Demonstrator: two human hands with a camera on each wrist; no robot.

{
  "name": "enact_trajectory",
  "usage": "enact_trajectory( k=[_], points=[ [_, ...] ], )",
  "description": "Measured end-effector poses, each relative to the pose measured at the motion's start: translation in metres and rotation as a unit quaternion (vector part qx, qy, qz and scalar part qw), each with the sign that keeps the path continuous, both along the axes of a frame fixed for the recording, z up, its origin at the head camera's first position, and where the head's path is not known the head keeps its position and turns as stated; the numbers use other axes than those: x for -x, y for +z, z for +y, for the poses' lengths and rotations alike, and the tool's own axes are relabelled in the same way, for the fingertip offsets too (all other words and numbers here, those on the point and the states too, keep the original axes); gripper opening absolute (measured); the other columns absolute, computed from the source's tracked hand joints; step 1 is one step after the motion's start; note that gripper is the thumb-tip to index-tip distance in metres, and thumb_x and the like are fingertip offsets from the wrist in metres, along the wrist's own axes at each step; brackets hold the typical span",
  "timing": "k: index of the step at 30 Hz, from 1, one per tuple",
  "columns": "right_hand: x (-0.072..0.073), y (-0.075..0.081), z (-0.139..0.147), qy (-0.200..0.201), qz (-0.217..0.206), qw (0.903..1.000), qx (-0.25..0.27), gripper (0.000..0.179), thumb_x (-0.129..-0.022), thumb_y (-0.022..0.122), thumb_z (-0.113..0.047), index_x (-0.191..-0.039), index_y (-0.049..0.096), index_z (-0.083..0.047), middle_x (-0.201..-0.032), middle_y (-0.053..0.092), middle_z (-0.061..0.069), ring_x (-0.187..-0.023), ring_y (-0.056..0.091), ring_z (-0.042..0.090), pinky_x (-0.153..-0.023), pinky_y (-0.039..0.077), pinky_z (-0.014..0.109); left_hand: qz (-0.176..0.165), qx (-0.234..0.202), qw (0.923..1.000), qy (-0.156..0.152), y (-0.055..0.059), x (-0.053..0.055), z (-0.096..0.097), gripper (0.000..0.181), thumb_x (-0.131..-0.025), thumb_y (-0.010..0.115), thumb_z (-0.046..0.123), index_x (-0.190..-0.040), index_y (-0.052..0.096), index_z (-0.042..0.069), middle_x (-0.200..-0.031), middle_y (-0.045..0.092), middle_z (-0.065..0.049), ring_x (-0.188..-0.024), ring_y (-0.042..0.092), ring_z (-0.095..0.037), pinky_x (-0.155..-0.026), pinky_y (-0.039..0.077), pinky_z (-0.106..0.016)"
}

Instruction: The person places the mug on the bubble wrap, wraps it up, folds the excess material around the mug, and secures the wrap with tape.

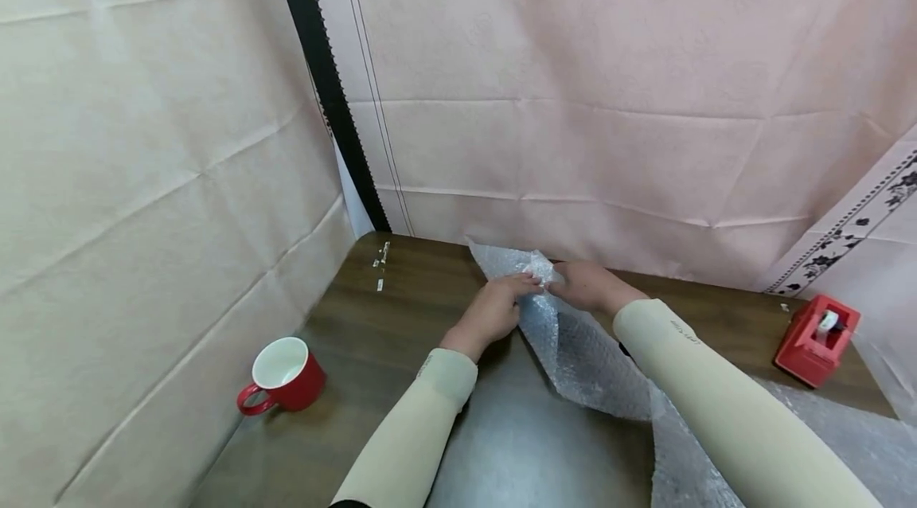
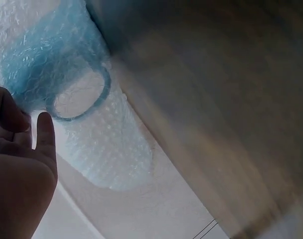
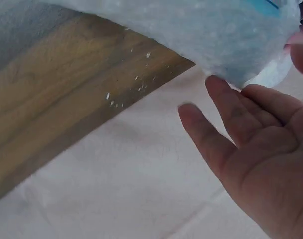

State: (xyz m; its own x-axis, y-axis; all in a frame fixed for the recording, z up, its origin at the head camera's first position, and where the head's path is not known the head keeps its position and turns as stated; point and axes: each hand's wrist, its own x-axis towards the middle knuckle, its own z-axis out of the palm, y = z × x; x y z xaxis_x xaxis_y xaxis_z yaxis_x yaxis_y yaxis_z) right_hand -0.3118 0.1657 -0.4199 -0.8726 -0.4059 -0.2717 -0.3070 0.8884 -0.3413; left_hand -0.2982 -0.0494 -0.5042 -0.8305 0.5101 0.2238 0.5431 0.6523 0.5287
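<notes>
A long sheet of bubble wrap (image 1: 602, 365) runs from the table's back edge to the right front. Its far end is wrapped around a blue cup-like thing (image 2: 37, 69) with a round rim and pale inside, seen through the plastic in the left wrist view. My left hand (image 1: 494, 305) holds the wrap from the left, fingertips beside that rim. From the right, my right hand (image 1: 587, 285) pinches the edge of the wrap, thumb opposite the fingers in the right wrist view. Between the hands the plastic is bunched up.
A red mug (image 1: 304, 387) with a white inside stands at the left of the wooden table (image 1: 401, 333). On the right sits a red tape dispenser (image 1: 805, 365). Pale cloth (image 1: 573, 94) hangs behind and to the left. Small white scraps (image 1: 380, 285) lie near the back-left corner.
</notes>
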Motion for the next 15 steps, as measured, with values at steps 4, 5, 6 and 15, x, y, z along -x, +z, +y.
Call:
enact_trajectory(
  k=[4, 5, 6, 15],
  points=[
    [0.002, -0.004, -0.001, -0.006, -0.001, 1.0000, -0.003, 0.059, -0.121, 0.051, -0.034, -0.159, 0.058, 0.011, -0.164, 0.059, 0.033, -0.153, 0.058, 0.053, -0.126, 0.049, 0.067, -0.030, -0.028, 0.9990, -0.015, -0.002, 0.000, -0.002, 0.070, -0.097, 0.048, -0.026, -0.148, 0.076, 0.012, -0.163, 0.069, -0.003, -0.163, 0.055, -0.021, -0.135, 0.046, -0.039],
    [0.002, -0.006, -0.001, -0.006, -0.005, 1.0000, -0.001, 0.056, -0.121, 0.050, -0.033, -0.155, 0.062, 0.009, -0.158, 0.065, 0.033, -0.146, 0.064, 0.051, -0.123, 0.053, 0.065, -0.050, -0.045, 0.9976, -0.016, -0.002, -0.001, -0.003, 0.071, -0.096, 0.047, -0.027, -0.149, 0.076, 0.012, -0.163, 0.069, -0.004, -0.163, 0.055, -0.022, -0.135, 0.046, -0.040],
    [0.002, -0.008, 0.000, -0.005, -0.004, 1.0000, 0.001, 0.052, -0.122, 0.050, -0.032, -0.151, 0.066, 0.008, -0.149, 0.071, 0.031, -0.137, 0.070, 0.048, -0.117, 0.056, 0.062, -0.078, -0.067, 0.9946, -0.015, -0.002, -0.001, -0.004, 0.072, -0.097, 0.046, -0.025, -0.150, 0.075, 0.013, -0.164, 0.068, -0.004, -0.163, 0.055, -0.023, -0.134, 0.047, -0.041],
    [0.000, -0.008, -0.007, -0.027, 0.016, 0.9987, 0.040, 0.065, -0.114, 0.068, -0.045, -0.153, 0.065, 0.007, -0.140, 0.077, 0.029, -0.124, 0.076, 0.042, -0.107, 0.062, 0.060, -0.276, -0.244, 0.9296, -0.015, 0.022, 0.019, -0.014, 0.056, -0.111, 0.041, -0.004, -0.163, 0.061, 0.007, -0.174, 0.057, -0.013, -0.168, 0.047, -0.034, -0.136, 0.042, -0.057]
  ],
)
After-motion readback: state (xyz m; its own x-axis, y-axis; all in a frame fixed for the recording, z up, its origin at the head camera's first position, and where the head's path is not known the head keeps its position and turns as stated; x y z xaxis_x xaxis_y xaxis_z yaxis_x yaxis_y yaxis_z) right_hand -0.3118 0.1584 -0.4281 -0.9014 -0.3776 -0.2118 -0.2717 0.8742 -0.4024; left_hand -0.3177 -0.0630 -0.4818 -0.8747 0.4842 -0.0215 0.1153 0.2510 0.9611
